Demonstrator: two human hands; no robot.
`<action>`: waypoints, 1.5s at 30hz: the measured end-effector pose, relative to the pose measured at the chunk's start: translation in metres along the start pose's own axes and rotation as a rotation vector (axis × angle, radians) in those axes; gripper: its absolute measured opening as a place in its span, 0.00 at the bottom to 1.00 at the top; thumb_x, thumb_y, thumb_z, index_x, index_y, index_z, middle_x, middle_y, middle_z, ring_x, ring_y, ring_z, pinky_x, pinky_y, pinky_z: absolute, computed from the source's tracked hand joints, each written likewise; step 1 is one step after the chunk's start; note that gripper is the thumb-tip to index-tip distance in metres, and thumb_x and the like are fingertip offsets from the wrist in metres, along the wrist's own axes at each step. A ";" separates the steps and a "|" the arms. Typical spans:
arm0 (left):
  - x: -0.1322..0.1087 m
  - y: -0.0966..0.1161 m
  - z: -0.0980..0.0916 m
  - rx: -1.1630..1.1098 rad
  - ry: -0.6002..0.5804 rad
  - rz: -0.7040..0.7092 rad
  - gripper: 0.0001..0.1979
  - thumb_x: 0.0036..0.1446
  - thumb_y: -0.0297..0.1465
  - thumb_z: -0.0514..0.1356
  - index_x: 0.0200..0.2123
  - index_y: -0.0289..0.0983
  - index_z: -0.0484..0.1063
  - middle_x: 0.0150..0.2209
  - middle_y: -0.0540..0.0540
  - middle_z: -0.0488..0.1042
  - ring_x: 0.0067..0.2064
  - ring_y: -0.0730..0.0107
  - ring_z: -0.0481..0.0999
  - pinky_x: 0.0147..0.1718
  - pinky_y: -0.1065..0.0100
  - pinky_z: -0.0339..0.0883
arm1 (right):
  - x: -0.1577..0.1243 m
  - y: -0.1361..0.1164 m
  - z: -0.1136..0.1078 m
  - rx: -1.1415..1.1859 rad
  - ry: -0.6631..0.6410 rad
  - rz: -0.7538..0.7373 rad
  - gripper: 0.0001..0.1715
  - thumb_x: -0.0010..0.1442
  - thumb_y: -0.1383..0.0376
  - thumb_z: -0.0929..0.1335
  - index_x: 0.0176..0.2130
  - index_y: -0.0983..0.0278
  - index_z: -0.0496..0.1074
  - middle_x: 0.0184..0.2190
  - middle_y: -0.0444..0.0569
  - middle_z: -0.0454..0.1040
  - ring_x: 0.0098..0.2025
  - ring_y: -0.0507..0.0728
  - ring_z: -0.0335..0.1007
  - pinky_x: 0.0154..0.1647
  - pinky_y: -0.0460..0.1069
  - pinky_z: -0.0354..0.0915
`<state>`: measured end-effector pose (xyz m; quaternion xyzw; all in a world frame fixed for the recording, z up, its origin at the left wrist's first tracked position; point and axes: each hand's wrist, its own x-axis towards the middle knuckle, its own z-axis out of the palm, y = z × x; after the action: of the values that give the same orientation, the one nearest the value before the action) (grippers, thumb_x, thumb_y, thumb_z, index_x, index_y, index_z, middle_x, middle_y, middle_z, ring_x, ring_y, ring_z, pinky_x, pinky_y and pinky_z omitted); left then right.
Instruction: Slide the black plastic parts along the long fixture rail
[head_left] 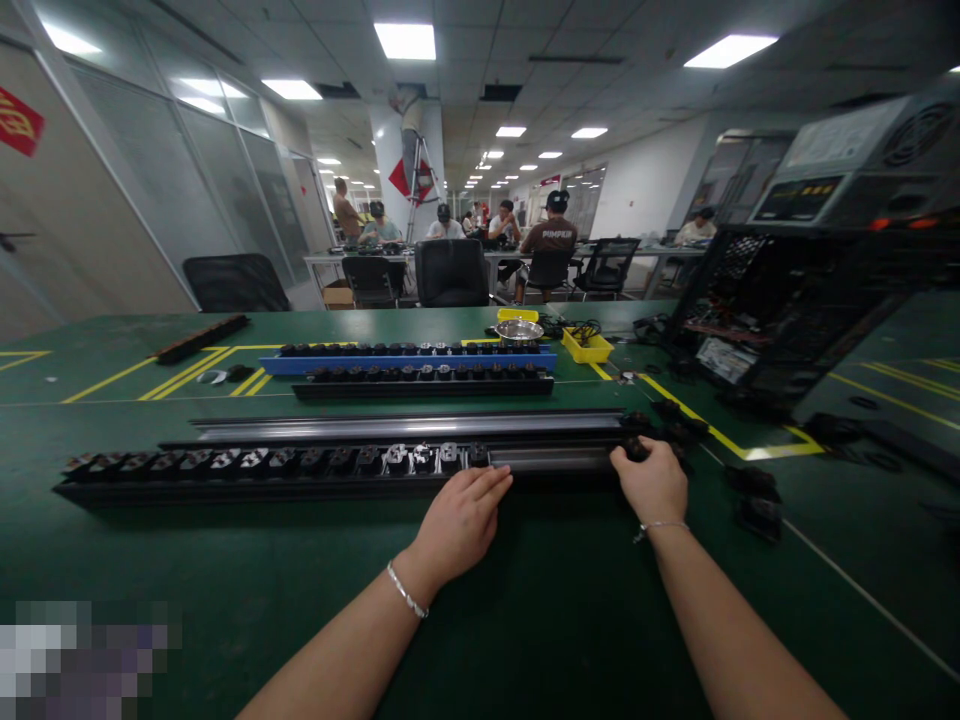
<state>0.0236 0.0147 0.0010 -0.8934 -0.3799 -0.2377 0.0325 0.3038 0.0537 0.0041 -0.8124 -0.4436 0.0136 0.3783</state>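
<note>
A long black rail (262, 491) lies across the green table in front of me, with a row of black socket modules (341, 459) seated in its left and middle part. My left hand (461, 520) rests with outstretched fingers on the rail's near edge, beside the rightmost seated module (478, 456). At the rail's right end, my right hand (657, 485) has its fingers closed on a small black socket module (637, 449), partly hidden by them. Between the hands, the rail's bare channel (559, 460) shows. Just behind lies another rail (405, 428) with a shiny inner face.
Farther back lie a blue rail (412, 366) and a black rail (420, 388), both filled with modules. A metal bowl (519, 331) and a yellow bin (587, 346) stand behind them. An open computer case (757, 300) stands at right, near loose black parts (757, 500).
</note>
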 end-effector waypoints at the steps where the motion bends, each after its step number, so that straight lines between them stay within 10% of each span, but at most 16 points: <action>1: 0.000 0.000 0.000 0.001 0.000 0.000 0.23 0.57 0.26 0.50 0.57 0.38 0.60 0.58 0.48 0.63 0.55 0.66 0.63 0.55 0.60 0.59 | 0.000 0.000 0.000 0.006 -0.001 0.008 0.27 0.47 0.56 0.65 0.44 0.68 0.69 0.43 0.58 0.72 0.44 0.63 0.67 0.43 0.54 0.61; 45: 0.000 0.000 0.004 -0.004 0.020 0.010 0.23 0.56 0.25 0.51 0.57 0.38 0.60 0.58 0.47 0.63 0.55 0.66 0.64 0.54 0.59 0.60 | 0.023 0.025 0.000 0.103 0.100 0.145 0.22 0.42 0.58 0.67 0.38 0.66 0.71 0.35 0.55 0.73 0.35 0.60 0.68 0.40 0.54 0.64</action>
<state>0.0252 0.0162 -0.0027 -0.8929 -0.3746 -0.2471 0.0356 0.3352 0.0627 -0.0043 -0.8215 -0.3630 0.0231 0.4391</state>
